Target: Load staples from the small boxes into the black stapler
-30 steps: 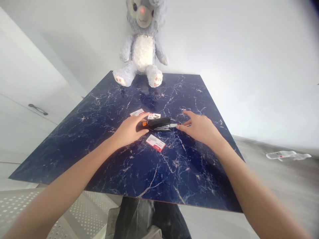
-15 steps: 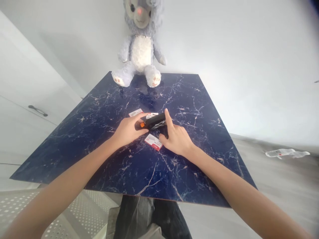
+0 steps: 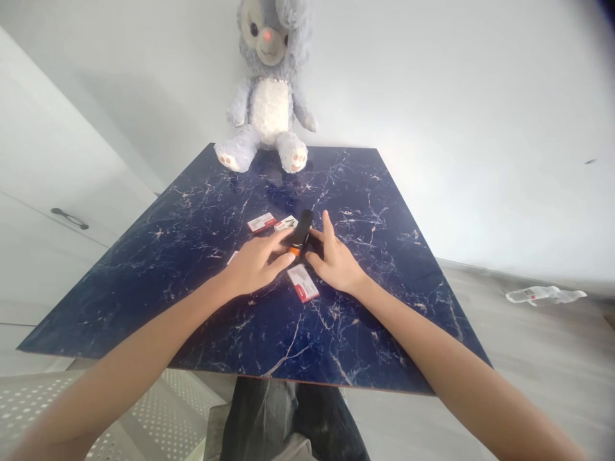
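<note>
A black stapler (image 3: 302,228) with an orange end lies near the middle of the dark blue marble table (image 3: 202,211), pointing away from me. My left hand (image 3: 257,264) pinches its orange near end with the fingertips. My right hand (image 3: 335,258) wraps around the stapler's right side, index finger along its body. A small red-and-white staple box (image 3: 302,283) lies just in front of my hands. Two more staple boxes (image 3: 262,223) lie behind the left hand, and the edge of another box (image 3: 232,257) shows to its left.
A grey-and-white plush rabbit (image 3: 268,102) sits at the table's far edge against the white wall. A white cabinet with a dark handle (image 3: 70,218) stands at the left. A plastic bottle (image 3: 545,294) lies on the floor at the right. My dark trousers (image 3: 288,422) show below the table.
The stapler has turned from lying crosswise to pointing away from me. My right hand came in from the right and took hold of it. The near staple box has shifted and turned slightly.
</note>
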Motion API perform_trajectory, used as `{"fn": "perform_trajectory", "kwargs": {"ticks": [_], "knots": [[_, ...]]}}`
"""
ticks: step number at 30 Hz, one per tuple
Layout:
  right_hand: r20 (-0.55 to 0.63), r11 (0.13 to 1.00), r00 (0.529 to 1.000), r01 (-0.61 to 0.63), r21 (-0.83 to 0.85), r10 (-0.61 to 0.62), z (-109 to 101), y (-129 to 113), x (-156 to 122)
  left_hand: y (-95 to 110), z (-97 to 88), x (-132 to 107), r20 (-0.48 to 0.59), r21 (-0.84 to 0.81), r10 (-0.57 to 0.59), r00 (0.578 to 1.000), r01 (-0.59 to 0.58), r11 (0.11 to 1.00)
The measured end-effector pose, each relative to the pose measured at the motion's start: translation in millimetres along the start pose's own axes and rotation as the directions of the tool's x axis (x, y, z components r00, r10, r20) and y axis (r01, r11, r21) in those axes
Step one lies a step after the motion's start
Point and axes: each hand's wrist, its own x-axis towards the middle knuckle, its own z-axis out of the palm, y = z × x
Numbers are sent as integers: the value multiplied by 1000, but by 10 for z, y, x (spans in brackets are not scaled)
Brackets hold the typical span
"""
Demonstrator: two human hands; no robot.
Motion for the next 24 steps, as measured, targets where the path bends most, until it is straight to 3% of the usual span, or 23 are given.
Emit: {"fn": "perform_trajectory", "kwargs": {"ticks": [2,5,9,12,16,20,22,24], "knots": [[34,997,999,-20,78,17,-10,25,12,-5,-41,-1,110,-88,92,990,-82,993],[-20,978,993,-110,179,116,-3,82,36,-82,-199,-4,135,-23,125,983,-123,992],[-66,973,988,-125,193,140,12,135,53,-374,-584,-119,112,133,-51,992,36,991],[-71,984,991,-97,152,109,28,137,54,-608,-766,-241,245,149,-148,958,114,982],[-90,987,990,-100,123,111,30,90,65,-662,-614,-229,289,161,-128,949,84,983],[-131,974,975,-194,-119,178,-137,-70,60,-407,-311,-99,177,156,-116,977,88,984],[-17,950,981,-193,-244,195,-306,-178,12,-273,-237,-71,125,98,-109,986,97,990],[191,947,968,-99,-306,163,-483,-277,-78,-188,-223,-77,160,-34,-78,984,84,996]]}}
